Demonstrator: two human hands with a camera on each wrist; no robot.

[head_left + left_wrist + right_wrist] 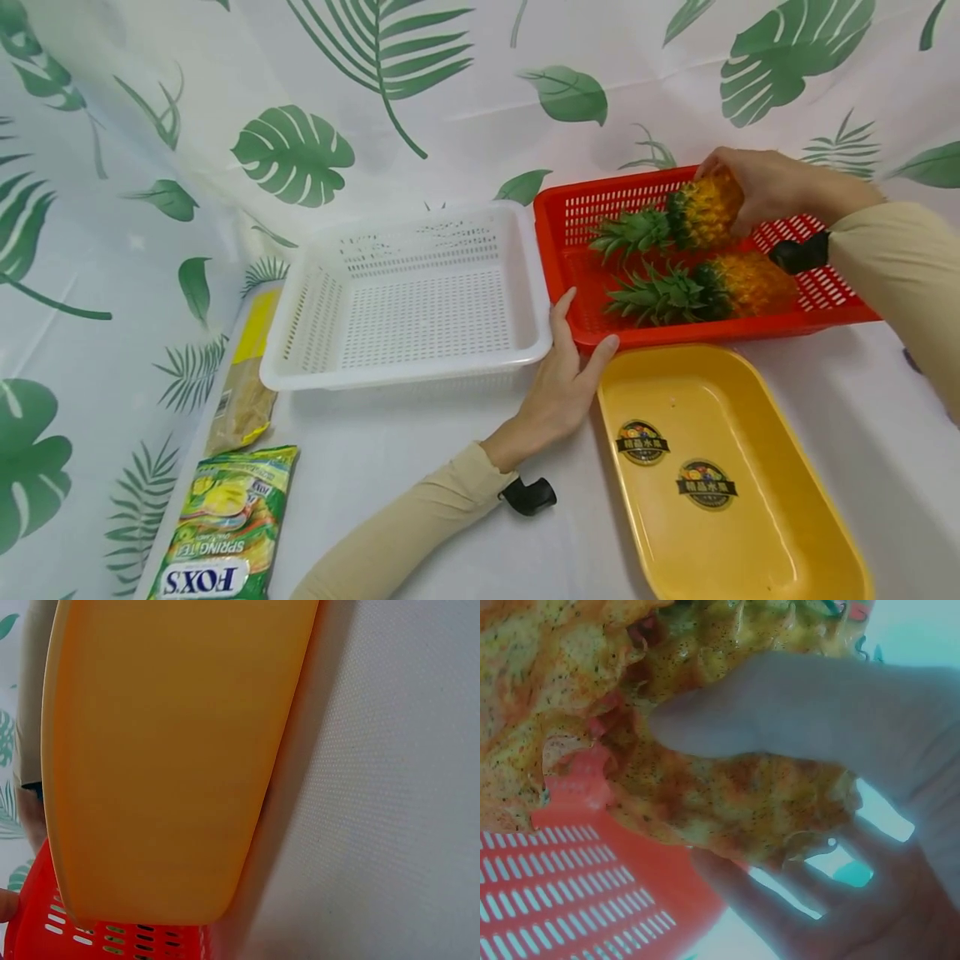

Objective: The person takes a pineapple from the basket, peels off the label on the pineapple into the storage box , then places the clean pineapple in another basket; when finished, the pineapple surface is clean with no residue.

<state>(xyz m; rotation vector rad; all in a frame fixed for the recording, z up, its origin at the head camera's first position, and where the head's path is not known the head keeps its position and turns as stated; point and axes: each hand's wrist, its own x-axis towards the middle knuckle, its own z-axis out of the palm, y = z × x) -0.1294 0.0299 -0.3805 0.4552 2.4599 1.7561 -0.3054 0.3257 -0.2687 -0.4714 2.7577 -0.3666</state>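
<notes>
My right hand (772, 183) grips the yellow-orange body of a pineapple (708, 208), the farther of two in the red basket (600, 337). In the right wrist view its thumb (705, 724) lies across the fruit, with fingers round the other side. Its green leaves point left. A second pineapple (750, 283) lies in front, leaves also to the left. My left hand (551, 396) touches the near left corner of the red basket, fingers and thumb extended along both sides of it.
Left of the red basket stands a white basket (405, 379). In front is a yellow tray (742, 417) with two round stickers. A green Fox's Spring Tea bag (225, 521) and a brown-yellow packet (243, 392) lie at far left. Leaf-patterned cloth (465, 92) rises behind.
</notes>
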